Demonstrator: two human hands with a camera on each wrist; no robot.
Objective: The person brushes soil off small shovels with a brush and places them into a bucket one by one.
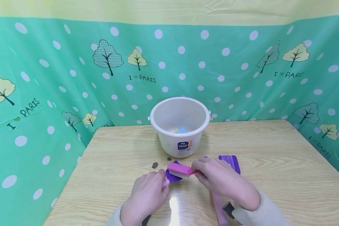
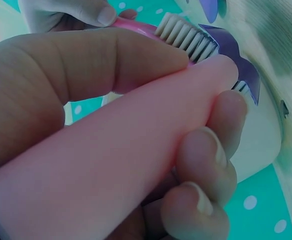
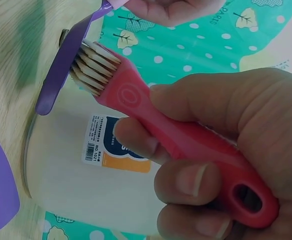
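My left hand (image 1: 147, 191) grips the pink handle (image 2: 116, 155) of a small toy shovel with a purple blade (image 1: 173, 177). A pink brush (image 3: 171, 127) with pale, dark-streaked bristles (image 3: 95, 67) is held in my right hand (image 1: 218, 177), thumb and fingers curled round its handle. The bristles lie against the shovel's purple blade, which is raised in front of the bucket. Two dark brown bits, a larger one (image 1: 154, 165) and a smaller one (image 1: 169, 159), lie on the table left of the bucket's base.
A white bucket (image 1: 176, 146) stands behind the hands, with blue (image 1: 182, 130) and yellow things at its bottom. Under my right arm lies a long pink handle (image 1: 219, 208); a flat purple tool head (image 1: 235, 164) shows beyond my right hand. A green dotted curtain (image 1: 183, 72) surrounds the wooden table (image 1: 115, 147).
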